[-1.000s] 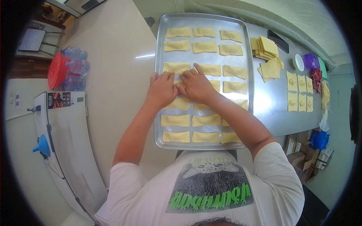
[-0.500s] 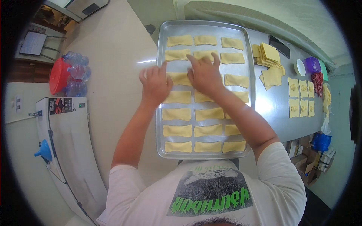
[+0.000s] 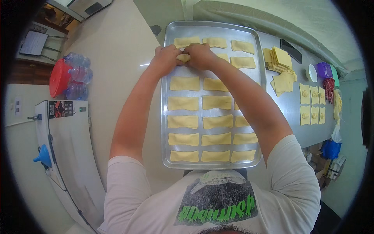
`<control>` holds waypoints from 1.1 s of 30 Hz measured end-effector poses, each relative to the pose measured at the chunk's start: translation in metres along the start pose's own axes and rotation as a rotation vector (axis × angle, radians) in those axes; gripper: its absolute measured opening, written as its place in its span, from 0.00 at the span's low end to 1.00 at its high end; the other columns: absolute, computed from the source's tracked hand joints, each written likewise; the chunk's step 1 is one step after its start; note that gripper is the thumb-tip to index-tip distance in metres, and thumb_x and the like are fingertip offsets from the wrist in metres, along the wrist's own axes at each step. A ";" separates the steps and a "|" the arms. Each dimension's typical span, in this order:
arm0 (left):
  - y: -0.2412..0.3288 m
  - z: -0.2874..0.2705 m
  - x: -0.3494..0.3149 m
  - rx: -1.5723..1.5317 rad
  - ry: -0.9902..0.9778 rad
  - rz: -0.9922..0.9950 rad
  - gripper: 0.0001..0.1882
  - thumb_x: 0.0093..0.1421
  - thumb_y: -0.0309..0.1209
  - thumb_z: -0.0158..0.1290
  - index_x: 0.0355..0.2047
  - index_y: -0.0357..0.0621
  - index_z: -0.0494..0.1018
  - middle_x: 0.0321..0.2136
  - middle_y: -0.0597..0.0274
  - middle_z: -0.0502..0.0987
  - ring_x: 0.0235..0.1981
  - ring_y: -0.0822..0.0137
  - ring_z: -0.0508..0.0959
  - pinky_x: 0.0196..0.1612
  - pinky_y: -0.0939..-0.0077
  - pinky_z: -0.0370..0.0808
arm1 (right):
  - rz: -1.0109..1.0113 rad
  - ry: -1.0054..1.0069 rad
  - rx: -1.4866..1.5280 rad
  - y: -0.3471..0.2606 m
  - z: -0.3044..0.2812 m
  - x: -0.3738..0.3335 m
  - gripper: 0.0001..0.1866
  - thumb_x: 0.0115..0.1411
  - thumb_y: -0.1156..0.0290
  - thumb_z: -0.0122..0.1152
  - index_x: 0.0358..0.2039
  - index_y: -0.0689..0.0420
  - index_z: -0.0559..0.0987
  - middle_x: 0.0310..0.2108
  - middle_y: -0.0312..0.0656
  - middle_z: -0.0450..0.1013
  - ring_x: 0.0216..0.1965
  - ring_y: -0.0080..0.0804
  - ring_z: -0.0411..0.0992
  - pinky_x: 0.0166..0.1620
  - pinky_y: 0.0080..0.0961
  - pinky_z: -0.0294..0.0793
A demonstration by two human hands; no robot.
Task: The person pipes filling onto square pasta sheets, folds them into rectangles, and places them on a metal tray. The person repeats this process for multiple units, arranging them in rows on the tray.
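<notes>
One pale dough piece (image 3: 183, 58) sits at eleven o'clock on the metal tray (image 3: 220, 32), its ends gripped by the curled left hand (image 3: 166, 60) and right hand (image 3: 200, 56). Rows of folded dough (image 3: 216, 102) run toward six o'clock. Beyond the tray, stacked sheets (image 3: 282, 58) lie at two o'clock on the counter (image 3: 286, 113), topped sheets (image 3: 305, 115) at three.

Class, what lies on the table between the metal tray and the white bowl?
A stack of yellow dough sheets lies there, right of the metal tray and left of the white bowl, as the head view shows.
</notes>
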State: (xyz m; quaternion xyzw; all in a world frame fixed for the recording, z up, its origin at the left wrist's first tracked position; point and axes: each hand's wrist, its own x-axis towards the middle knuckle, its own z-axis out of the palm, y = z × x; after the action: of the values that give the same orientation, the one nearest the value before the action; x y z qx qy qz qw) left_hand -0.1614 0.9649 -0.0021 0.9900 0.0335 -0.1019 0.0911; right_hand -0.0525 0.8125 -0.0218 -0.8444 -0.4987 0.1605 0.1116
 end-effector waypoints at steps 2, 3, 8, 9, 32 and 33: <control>-0.002 -0.005 0.000 -0.136 -0.049 -0.042 0.25 0.64 0.35 0.61 0.61 0.52 0.72 0.54 0.55 0.80 0.55 0.51 0.77 0.63 0.52 0.66 | -0.034 0.000 0.051 0.005 -0.004 0.002 0.24 0.56 0.57 0.70 0.52 0.52 0.82 0.48 0.45 0.81 0.53 0.48 0.77 0.59 0.47 0.70; -0.004 -0.007 0.000 -0.270 -0.098 -0.085 0.26 0.63 0.35 0.63 0.61 0.51 0.72 0.51 0.54 0.81 0.53 0.50 0.78 0.62 0.54 0.68 | -0.070 0.002 0.104 0.008 -0.004 0.001 0.24 0.54 0.57 0.71 0.50 0.53 0.83 0.47 0.47 0.82 0.50 0.50 0.78 0.55 0.43 0.74; -0.010 -0.008 -0.014 -0.453 -0.079 -0.114 0.25 0.64 0.35 0.63 0.60 0.50 0.72 0.48 0.53 0.83 0.53 0.48 0.78 0.60 0.56 0.69 | -0.097 -0.005 0.253 0.009 -0.004 -0.008 0.25 0.53 0.58 0.73 0.50 0.53 0.83 0.46 0.46 0.82 0.47 0.50 0.79 0.53 0.39 0.76; -0.014 -0.003 -0.016 -0.405 -0.086 -0.114 0.24 0.64 0.35 0.62 0.59 0.50 0.72 0.48 0.53 0.83 0.53 0.48 0.78 0.61 0.56 0.68 | -0.075 -0.060 0.186 0.002 -0.005 -0.009 0.24 0.53 0.58 0.73 0.49 0.53 0.84 0.45 0.45 0.82 0.47 0.49 0.79 0.55 0.40 0.74; 0.081 0.050 0.050 -0.122 0.283 0.152 0.21 0.66 0.34 0.57 0.58 0.44 0.75 0.42 0.50 0.83 0.49 0.49 0.80 0.57 0.54 0.70 | -0.012 0.223 -0.220 0.100 -0.007 -0.076 0.21 0.63 0.66 0.66 0.56 0.51 0.80 0.49 0.42 0.79 0.56 0.42 0.75 0.65 0.52 0.62; 0.078 0.049 0.050 -0.131 0.277 0.141 0.22 0.65 0.35 0.59 0.58 0.43 0.75 0.45 0.48 0.82 0.50 0.47 0.79 0.57 0.53 0.69 | -0.003 0.125 -0.178 0.094 -0.013 -0.071 0.22 0.62 0.64 0.67 0.56 0.51 0.80 0.50 0.42 0.79 0.55 0.43 0.75 0.63 0.51 0.63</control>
State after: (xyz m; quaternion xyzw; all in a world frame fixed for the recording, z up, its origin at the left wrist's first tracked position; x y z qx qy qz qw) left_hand -0.1154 0.8814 -0.0465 0.9864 -0.0171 0.0445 0.1571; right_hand -0.0037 0.7044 -0.0312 -0.8587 -0.5042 0.0623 0.0671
